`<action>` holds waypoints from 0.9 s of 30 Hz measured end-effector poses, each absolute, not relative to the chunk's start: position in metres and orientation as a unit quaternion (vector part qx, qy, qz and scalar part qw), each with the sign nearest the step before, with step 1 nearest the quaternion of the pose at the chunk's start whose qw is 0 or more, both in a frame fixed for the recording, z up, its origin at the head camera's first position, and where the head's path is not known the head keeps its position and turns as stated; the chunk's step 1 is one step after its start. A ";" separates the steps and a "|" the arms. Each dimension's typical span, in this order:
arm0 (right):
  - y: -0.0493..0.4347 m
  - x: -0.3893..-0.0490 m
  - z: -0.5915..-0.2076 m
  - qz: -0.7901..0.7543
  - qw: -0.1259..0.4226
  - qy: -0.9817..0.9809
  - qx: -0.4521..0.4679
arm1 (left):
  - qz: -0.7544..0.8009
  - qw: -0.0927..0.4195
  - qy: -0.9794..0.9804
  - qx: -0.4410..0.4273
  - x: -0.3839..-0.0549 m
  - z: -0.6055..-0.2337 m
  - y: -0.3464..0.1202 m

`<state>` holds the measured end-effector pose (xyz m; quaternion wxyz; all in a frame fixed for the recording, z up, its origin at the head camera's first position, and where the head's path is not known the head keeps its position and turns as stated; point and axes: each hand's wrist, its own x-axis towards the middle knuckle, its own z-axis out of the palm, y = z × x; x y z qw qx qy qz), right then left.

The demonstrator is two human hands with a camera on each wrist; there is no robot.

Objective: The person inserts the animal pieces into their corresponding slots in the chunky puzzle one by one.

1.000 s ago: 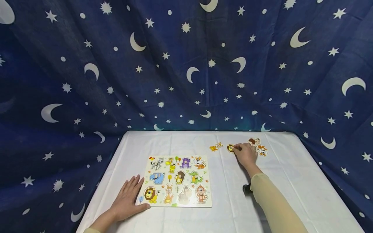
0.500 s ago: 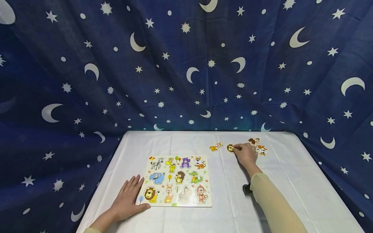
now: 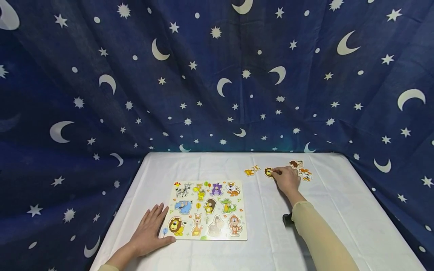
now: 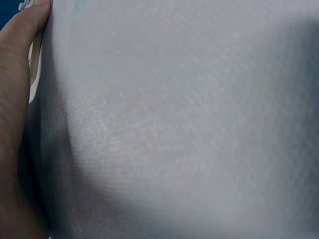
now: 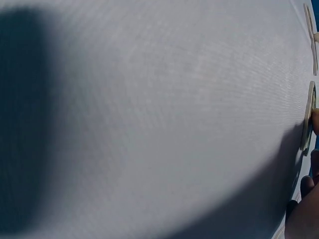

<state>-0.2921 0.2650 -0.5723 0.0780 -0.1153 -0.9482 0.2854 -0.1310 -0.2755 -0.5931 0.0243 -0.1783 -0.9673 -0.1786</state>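
My right hand (image 3: 287,178) is at the far right part of the table, its thumb and finger pinching a lion puzzle piece (image 3: 268,172). In the right wrist view, a fingertip meets the edge-on piece (image 5: 308,122); its knob is hidden. Left of it lies a kangaroo piece (image 3: 252,171). A white animal puzzle board (image 3: 186,238) lies flat at centre left, with printed lion, zebra, elephant and other animals. My left hand (image 3: 147,232) rests with spread, straight fingers along the board's left edge, thumb at its near corner. In the left wrist view, the thumb (image 4: 20,32) touches the board's edge.
Beyond my right hand lie a brown piece (image 3: 296,164) and an orange-and-white piece (image 3: 306,174), close together. A dark object (image 3: 287,219) shows beside the right sleeve. A white cloth (image 3: 217,165) covers the table, and a starry blue curtain (image 3: 217,82) hangs behind.
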 end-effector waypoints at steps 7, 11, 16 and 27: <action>0.264 -0.291 -0.569 0.299 0.112 -0.943 -0.093 | -0.183 0.003 -0.968 -0.170 -0.131 -0.595 -0.275; 0.260 -0.291 -0.565 0.308 0.126 -0.940 -0.079 | -0.184 -0.006 -0.969 -0.165 -0.132 -0.595 -0.275; 0.250 -0.290 -0.558 0.332 0.139 -0.932 -0.047 | -0.185 -0.012 -0.969 -0.161 -0.132 -0.595 -0.276; 0.209 -0.277 -0.537 0.379 0.164 -0.911 0.008 | -0.175 -0.014 -0.971 -0.161 -0.132 -0.595 -0.277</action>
